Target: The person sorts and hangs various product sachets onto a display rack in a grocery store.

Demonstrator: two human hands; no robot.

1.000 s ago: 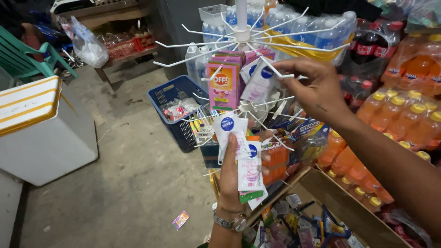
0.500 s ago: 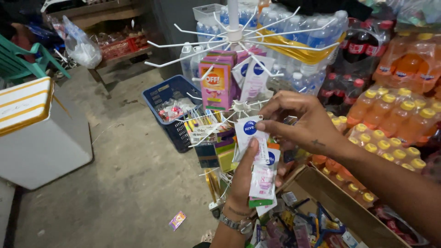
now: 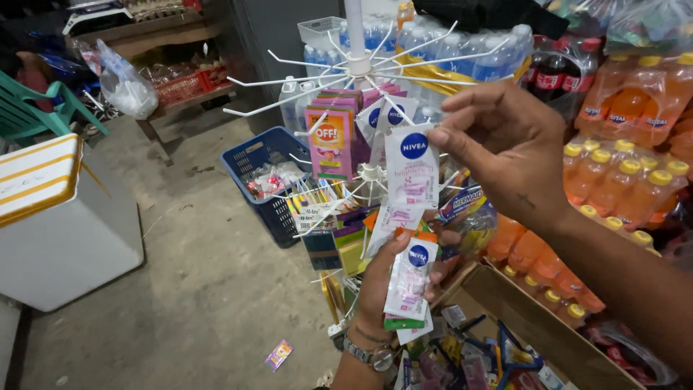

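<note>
While left hand (image 3: 390, 285) clutches sachets (image 3: 408, 282), right hand (image 3: 498, 144) pinches one sachet (image 3: 411, 170) (beside rack prongs (image 3: 317, 76)).

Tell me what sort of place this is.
Most likely a small shop or stall. A white hook rack carries hanging sachets, shrink-wrapped packs of orange drink bottles and water bottles are stacked behind it, and the right hand lifts a sachet toward the rack.

A white foil sachet with a dark blue round mark and pink print (image 3: 411, 167) hangs before a white wire display rack (image 3: 359, 66), pink-and-orange packets (image 3: 330, 143), orange drink bottles (image 3: 621, 184) and a dark blue plastic basket (image 3: 254, 155).
</note>
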